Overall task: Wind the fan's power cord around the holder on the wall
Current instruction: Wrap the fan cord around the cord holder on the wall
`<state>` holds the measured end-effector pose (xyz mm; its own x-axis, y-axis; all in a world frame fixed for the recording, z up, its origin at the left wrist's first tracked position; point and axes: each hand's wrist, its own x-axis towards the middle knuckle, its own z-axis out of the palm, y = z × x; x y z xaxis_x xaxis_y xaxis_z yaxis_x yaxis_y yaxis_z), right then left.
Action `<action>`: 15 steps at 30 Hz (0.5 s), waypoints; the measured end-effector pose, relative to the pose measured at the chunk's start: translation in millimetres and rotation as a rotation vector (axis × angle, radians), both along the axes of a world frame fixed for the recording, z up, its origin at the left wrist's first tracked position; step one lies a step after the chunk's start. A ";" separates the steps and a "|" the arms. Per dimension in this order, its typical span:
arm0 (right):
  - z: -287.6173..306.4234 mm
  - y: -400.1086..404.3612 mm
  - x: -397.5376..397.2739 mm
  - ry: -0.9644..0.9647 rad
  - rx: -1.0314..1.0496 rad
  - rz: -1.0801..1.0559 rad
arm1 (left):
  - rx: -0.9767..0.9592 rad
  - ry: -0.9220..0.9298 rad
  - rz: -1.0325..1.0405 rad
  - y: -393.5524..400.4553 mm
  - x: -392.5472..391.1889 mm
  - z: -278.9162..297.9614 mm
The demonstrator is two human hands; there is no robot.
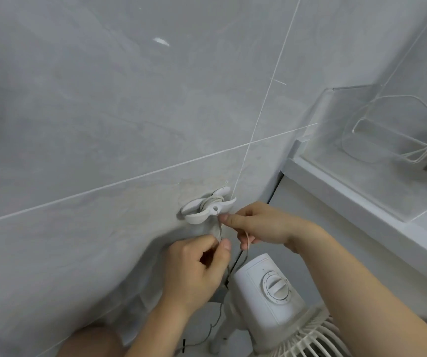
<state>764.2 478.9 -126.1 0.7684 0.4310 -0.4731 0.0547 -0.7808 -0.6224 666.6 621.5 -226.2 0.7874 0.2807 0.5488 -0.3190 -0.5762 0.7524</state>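
A white winged cord holder (200,211) is fixed to the grey tiled wall, with a few turns of the white power cord (208,201) around its middle. My right hand (261,224) pinches the cord just below the holder's right wing, and a strand runs down through its fingers. My left hand (197,270) sits lower and pinches a thin stretch of the same cord. The white fan (269,295), with a round dial on its motor housing, stands below both hands. More cord (213,323) trails down beside the fan's stand.
A white ledge (362,199) juts from the wall on the right and carries a clear plastic container (377,140) with a wire whisk piece inside. The fan's grille (307,341) fills the lower right corner. My knee (91,342) shows at the bottom left.
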 end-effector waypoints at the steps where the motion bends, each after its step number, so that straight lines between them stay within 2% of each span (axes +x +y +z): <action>1: 0.1 -1.7 2.1 0.012 0.018 -0.016 | -0.020 -0.068 -0.025 -1.3 -1.2 1.1; 6: -0.2 -6.6 7.4 -0.008 0.174 -0.150 | -0.044 -0.244 -0.029 -4.9 -3.2 6.6; 9: 0.0 -0.8 6.2 -0.081 0.218 -0.211 | -0.031 -0.262 -0.038 -4.1 -1.4 5.5; 15: 3.6 6.4 10.2 -0.045 0.522 -0.483 | -0.040 -0.219 -0.011 -5.3 -2.0 3.6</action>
